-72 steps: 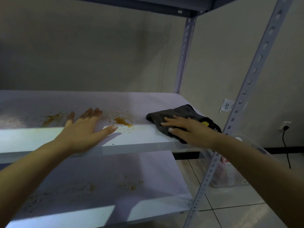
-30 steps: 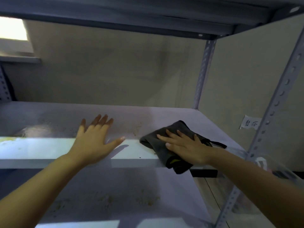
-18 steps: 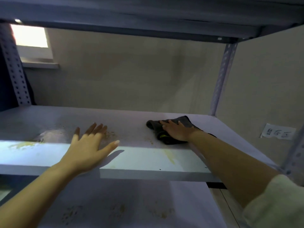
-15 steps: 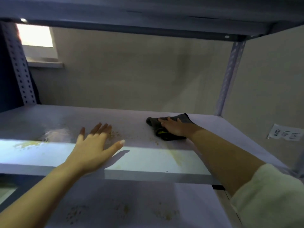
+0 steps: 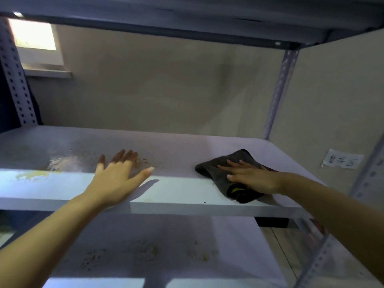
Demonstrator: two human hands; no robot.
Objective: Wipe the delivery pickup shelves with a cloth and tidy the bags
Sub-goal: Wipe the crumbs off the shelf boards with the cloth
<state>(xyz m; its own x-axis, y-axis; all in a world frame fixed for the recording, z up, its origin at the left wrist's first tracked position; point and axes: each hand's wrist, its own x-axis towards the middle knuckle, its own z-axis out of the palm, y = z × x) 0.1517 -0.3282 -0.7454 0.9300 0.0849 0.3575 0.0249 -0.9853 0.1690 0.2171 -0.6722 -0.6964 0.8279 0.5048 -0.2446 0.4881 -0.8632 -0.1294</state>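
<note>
Window (image 5: 34, 37) glows bright at the far left, next to a perforated upright post (image 5: 15, 80) of the rack. Moving in along the middle shelf (image 5: 176, 146), there's a pale yellowish smear (image 5: 33, 175) near the front edge, then a dull wet-looking patch (image 5: 66, 163) just past it. My left hand (image 5: 116, 179) lies flat on the shelf at the front lip, fingers (image 5: 124, 156) straight and spread, thumb stuck out to the right, holding nothing. Right by those fingertips sits a scatter of brown crumbs (image 5: 143, 162), touching distance from them. Across a bare stretch of shelf, well apart from my left hand, comes the dark grey cloth (image 5: 234, 161), bunched up near the right front corner with a fold hanging slightly over the edge and a flash of yellow showing in that fold. My right hand (image 5: 249, 177) presses down on top of it, fingers (image 5: 234, 166) straight and a little fanned, palm flat on the fabric, not curled round it. Down below, the lower shelf (image 5: 166, 235) shows more brown specks (image 5: 149, 252) in patches. Further right, the rear post (image 5: 279, 90) rises to the upper shelf (image 5: 187, 19), and a small paper label (image 5: 341, 162) with handwriting I can't read is stuck on the side wall.
</note>
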